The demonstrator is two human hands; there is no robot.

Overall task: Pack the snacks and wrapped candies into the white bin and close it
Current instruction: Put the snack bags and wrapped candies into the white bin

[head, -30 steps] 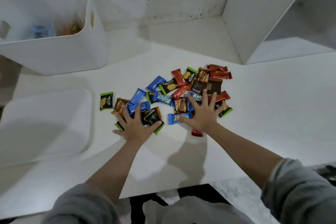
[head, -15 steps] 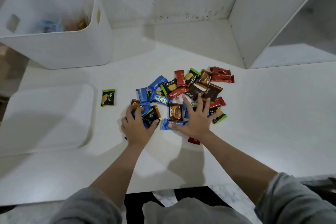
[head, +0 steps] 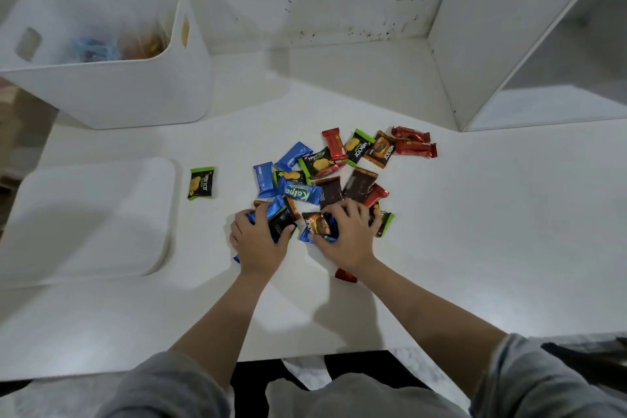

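Left hand [head: 258, 241] fingers curled round a clump of blue and dark snack packets [head: 280, 219]; right hand [head: 346, 234] curled over a brown Nextar packet [head: 319, 224] and blue wrappers. Both fistfuls look loose: slick wrappers may slide out on the carry to the white bin [head: 112, 85], far left. Forearms reach forward, converging, palms down. Pile [head: 339, 173] mostly unpacked; lid [head: 84, 217] lies beside it.

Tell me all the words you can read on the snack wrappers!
"Kalpa": shiny blue wrapper mid-pile.
"Nextar": lone green-edged black packet beside the pile.
"Nextar": green-edged black packet, upper pile.
"Nextar", upside down: green-edged packet and brown packet.
Red, plain blue and dark brown wrappers: unreadable.
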